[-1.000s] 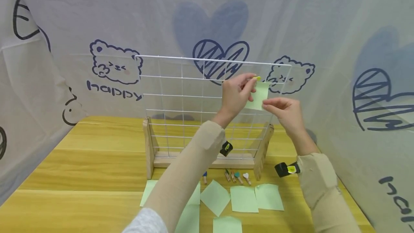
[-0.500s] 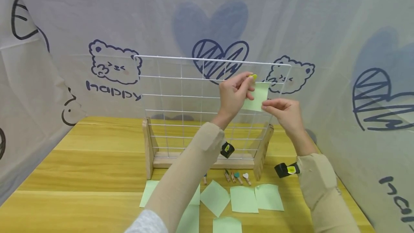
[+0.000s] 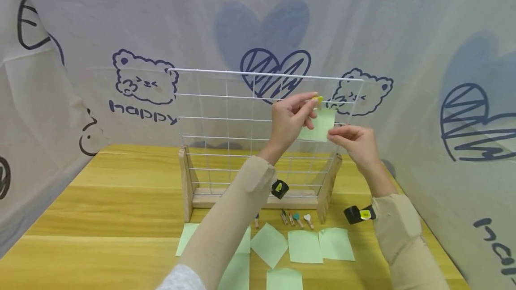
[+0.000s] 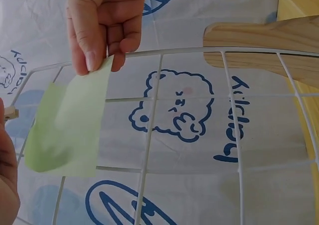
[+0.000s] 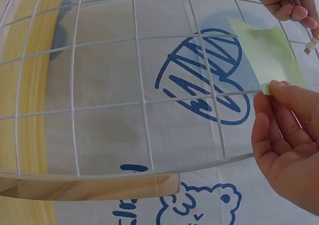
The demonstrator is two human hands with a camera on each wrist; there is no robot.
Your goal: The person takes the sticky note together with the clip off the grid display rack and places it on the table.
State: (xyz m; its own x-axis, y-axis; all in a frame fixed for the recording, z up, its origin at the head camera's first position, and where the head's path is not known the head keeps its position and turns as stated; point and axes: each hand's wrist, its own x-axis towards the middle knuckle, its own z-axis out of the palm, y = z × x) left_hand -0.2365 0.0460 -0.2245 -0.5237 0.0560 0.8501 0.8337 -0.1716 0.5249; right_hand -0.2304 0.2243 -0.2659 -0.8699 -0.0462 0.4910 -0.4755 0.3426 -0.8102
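Note:
In the head view my left hand (image 3: 291,117) pinches a small wooden clothespin with a yellow top (image 3: 318,100), close to the upper right of the white wire grid (image 3: 227,97). Just below the clothespin is a pale green paper note (image 3: 324,124). My right hand (image 3: 356,144) pinches the lower right corner of that note between thumb and forefinger. The right wrist view shows the note (image 5: 271,53) slightly bent in front of the wires, apart from the clothespin (image 5: 312,46). Only the clothespin's tip (image 4: 11,113) shows in the left wrist view.
The grid stands in a wooden base (image 3: 258,201). Several small clothespins (image 3: 297,219) lie before it on the wooden table (image 3: 101,218). Several more green notes (image 3: 305,246) are spread toward the front edge. A printed cloth (image 3: 193,21) hangs behind.
The note has moved down a little with my right hand, so a gap now shows between its top edge and the clothespin. My left hand has shifted slightly left and down.

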